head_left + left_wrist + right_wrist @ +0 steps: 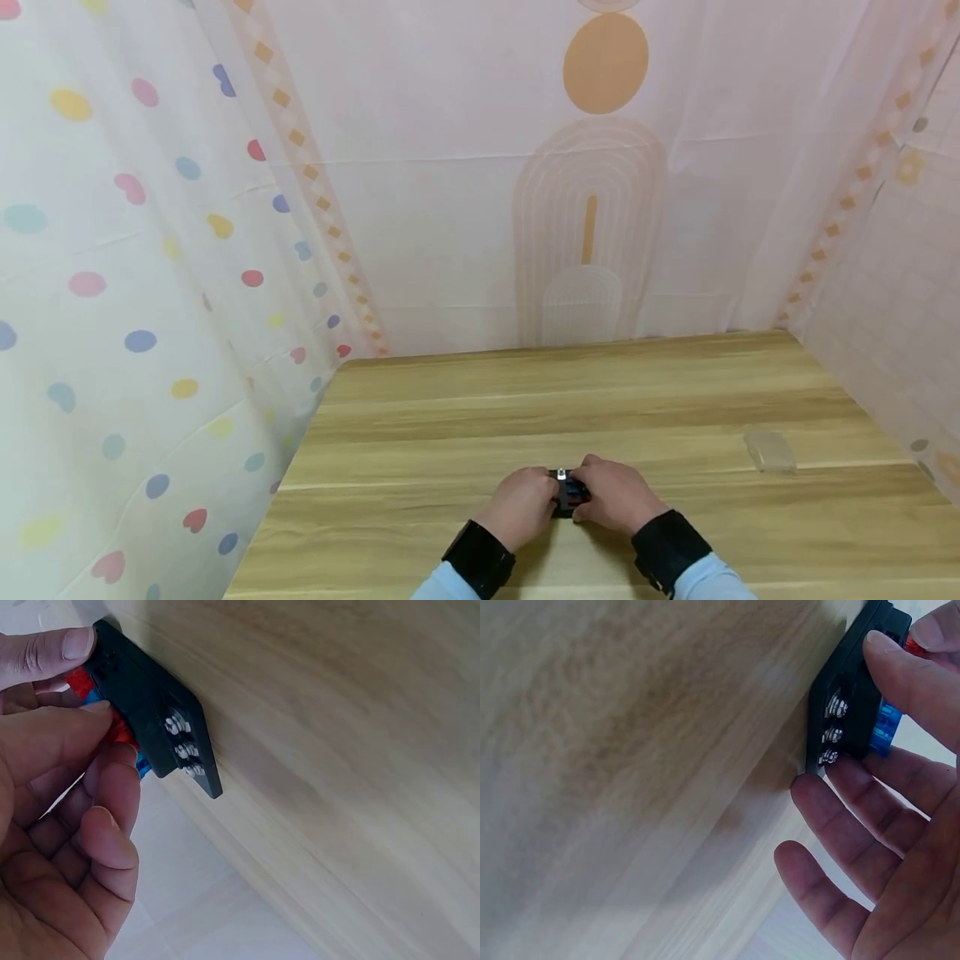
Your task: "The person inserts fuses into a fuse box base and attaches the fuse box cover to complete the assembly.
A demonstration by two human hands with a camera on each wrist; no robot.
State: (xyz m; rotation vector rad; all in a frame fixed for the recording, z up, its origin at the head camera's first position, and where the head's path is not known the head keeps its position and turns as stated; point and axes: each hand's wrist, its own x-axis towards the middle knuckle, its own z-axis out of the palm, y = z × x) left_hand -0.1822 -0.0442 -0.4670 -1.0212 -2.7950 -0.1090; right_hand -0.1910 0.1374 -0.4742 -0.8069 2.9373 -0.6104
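Observation:
A black fuse block (567, 506) with metal screw terminals along its side sits on the wooden table between both hands. Red fuses (122, 732) and blue fuses (886, 726) are plugged into its top. My left hand (521, 507) grips the block from the left, with the thumb at one end and fingertips against the red fuses in the left wrist view. From the other side my right hand (619, 497) holds it, thumb along the black body and fingertips by the lower end. The hands hide part of the fuse row.
A clear plastic cover (770, 452) lies on the table (420, 417) to the right of the hands. Patterned curtains (450, 250) hang behind the table and along its left and right sides.

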